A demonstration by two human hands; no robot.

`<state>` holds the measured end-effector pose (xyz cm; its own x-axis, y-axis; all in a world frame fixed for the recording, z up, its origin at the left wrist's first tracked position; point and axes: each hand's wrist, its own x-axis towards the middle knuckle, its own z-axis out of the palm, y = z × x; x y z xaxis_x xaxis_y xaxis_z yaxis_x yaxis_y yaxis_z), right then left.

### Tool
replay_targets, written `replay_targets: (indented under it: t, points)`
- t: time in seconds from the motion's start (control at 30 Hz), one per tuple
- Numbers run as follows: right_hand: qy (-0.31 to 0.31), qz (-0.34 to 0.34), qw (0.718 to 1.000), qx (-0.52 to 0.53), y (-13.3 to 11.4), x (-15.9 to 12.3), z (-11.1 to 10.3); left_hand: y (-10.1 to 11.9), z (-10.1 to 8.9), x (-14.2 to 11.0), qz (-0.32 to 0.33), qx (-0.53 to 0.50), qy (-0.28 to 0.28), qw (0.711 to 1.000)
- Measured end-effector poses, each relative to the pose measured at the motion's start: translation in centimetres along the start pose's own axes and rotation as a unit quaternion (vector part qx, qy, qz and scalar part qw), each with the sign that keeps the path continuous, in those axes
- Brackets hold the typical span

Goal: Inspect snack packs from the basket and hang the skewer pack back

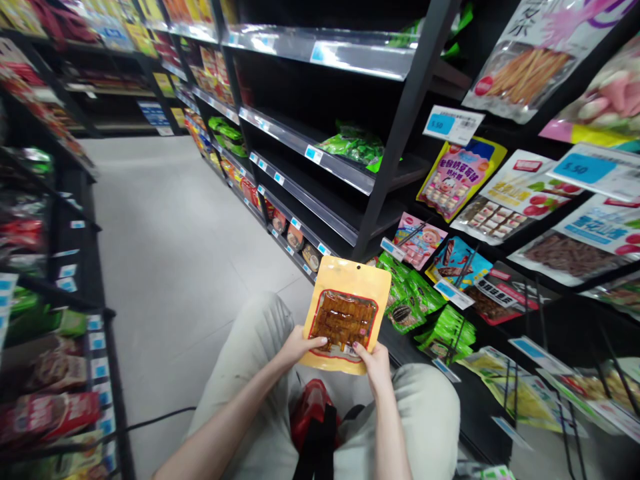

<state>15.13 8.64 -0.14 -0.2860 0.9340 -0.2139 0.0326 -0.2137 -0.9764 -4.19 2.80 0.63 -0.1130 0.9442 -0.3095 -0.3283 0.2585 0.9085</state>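
Note:
I hold a yellow snack packet (350, 293) upright in front of me with both hands; it has a clear window showing brown strips. My left hand (299, 347) grips its lower left edge, thumb across the front. At the lower right corner, my right hand (375, 367) pinches the packet, fingers closed on it. My knees in light trousers are below, and a red bag (313, 410) with a black strap rests between them.
Black shop shelving on the right carries hanging snack packets (457, 177), green packets (415, 300) and blue price tags (453, 125). More shelves with goods (45, 400) line the left. A grey aisle floor (165, 240) runs ahead between them. A black cable lies on the floor.

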Motion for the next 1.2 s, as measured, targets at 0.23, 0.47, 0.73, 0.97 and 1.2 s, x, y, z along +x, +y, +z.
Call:
replay_targets:
  t: [0.23, 0.47, 0.73, 0.97, 1.2]
  points:
    - [0.019, -0.001, 1.000, -0.018, -0.6, -0.1, 0.5, 0.1, 0.2, -0.1, -0.009, -0.004, 0.026, 1.000]
    - [0.045, -0.010, 0.997, -0.055, -1.1, -0.2, 0.7, 0.1, 0.2, -0.1, 0.014, 0.022, 0.047, 0.999]
    - [0.054, -0.011, 0.996, -0.063, -0.7, 0.1, 0.9, -0.4, 0.2, 0.2, 0.033, 0.017, 0.079, 0.996]
    - [0.055, 0.004, 0.998, -0.042, -0.8, 0.1, 1.4, -0.8, 0.2, 0.4, 0.031, 0.010, 0.103, 0.994]
    - [0.053, 0.001, 0.998, -0.042, -0.6, 0.2, 1.3, -0.5, 0.1, 0.3, 0.024, 0.009, 0.111, 0.994]
